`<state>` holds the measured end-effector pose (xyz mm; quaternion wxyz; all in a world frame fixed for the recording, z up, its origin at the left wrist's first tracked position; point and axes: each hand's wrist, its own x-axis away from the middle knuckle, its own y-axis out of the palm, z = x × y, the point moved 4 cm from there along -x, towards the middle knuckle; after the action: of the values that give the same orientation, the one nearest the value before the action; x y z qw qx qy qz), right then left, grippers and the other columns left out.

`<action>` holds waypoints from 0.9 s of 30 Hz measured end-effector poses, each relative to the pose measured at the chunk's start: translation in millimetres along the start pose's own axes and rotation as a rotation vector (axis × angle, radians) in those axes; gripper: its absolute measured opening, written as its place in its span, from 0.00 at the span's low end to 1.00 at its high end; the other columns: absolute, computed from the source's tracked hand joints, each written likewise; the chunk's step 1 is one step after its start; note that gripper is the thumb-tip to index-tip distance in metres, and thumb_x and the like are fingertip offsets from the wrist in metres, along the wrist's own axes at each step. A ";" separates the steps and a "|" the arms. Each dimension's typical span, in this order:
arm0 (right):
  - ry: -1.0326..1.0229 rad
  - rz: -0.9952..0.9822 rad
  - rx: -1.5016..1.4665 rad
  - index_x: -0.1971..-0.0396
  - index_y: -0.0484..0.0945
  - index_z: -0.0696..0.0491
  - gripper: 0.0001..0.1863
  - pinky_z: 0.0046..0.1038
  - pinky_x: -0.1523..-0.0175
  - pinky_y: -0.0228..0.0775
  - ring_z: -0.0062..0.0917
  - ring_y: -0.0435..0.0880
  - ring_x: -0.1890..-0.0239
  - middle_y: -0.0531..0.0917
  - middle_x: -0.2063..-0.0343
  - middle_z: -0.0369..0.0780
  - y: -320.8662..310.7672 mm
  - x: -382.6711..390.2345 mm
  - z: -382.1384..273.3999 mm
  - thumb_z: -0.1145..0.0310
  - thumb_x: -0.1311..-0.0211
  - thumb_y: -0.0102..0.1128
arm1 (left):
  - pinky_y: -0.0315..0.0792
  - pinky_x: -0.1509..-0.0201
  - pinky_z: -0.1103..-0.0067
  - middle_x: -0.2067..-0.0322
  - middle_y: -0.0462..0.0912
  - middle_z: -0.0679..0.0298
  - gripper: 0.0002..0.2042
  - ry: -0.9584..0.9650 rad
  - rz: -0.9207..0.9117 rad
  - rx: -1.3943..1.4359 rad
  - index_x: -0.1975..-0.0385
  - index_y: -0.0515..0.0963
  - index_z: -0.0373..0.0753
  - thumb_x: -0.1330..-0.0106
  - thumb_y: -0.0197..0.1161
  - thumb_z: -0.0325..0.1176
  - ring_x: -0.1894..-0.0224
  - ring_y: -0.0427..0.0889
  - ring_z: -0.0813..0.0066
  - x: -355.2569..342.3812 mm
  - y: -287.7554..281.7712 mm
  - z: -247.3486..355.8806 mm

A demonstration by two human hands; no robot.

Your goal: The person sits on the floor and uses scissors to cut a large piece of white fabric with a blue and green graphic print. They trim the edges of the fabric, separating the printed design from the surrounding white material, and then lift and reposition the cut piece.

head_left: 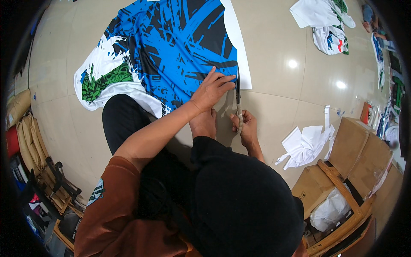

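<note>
A large piece of blue and black printed fabric (pixel 184 47) lies spread over the floor, with a white margin (pixel 238 47) along its right edge. My left hand (pixel 209 90) rests on its lower right part, fingers stretched out and apart, fingertips near the edge. Just right of it, my right hand (pixel 248 128) is closed around the handles of long scissors (pixel 239 99). Their dark blades point away from me and reach the white margin beside my left fingertips. The handles look wrapped in a tan covering. My bare foot (pixel 204 125) is close to the fabric's near edge.
White and green printed fabric (pixel 107 79) lies at the left by my knee. White scraps (pixel 306 145) lie to the right, near cardboard boxes (pixel 351 139) and a wooden frame (pixel 349 199). More printed pieces (pixel 327 25) lie far right. Brown wrapped bundles (pixel 32 141) stand at the left.
</note>
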<state>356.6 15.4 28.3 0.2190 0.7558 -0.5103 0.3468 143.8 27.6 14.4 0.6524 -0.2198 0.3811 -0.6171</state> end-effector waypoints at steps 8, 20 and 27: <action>0.009 0.005 -0.009 0.69 0.76 0.52 0.14 0.20 0.75 0.64 0.15 0.75 0.82 0.78 0.79 0.30 -1.8 2.2 5.2 0.66 0.33 0.77 | 0.61 0.18 0.46 0.36 0.80 0.74 0.15 -0.014 -0.019 0.016 0.49 0.81 0.48 0.35 0.64 0.27 0.40 0.78 0.65 -1.7 -2.2 1.4; -0.015 -0.033 0.007 0.65 0.78 0.55 0.18 0.22 0.73 0.66 0.16 0.77 0.78 0.80 0.77 0.32 0.7 -15.2 -6.3 0.60 0.36 0.80 | 0.60 0.17 0.47 0.36 0.80 0.74 0.15 -0.010 0.007 0.024 0.49 0.82 0.47 0.36 0.64 0.29 0.38 0.78 0.66 -0.2 -3.2 1.9; -0.028 -0.026 -0.007 0.65 0.78 0.54 0.17 0.22 0.75 0.66 0.15 0.76 0.80 0.81 0.76 0.33 2.2 -19.2 -6.1 0.61 0.35 0.79 | 0.60 0.18 0.47 0.36 0.81 0.75 0.15 -0.003 0.018 0.034 0.50 0.82 0.47 0.36 0.64 0.29 0.38 0.78 0.66 0.0 -4.1 2.2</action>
<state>348.1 30.7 17.9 0.2191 0.7665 -0.5045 0.3316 142.8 26.7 18.8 0.6620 -0.2063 0.3716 -0.6174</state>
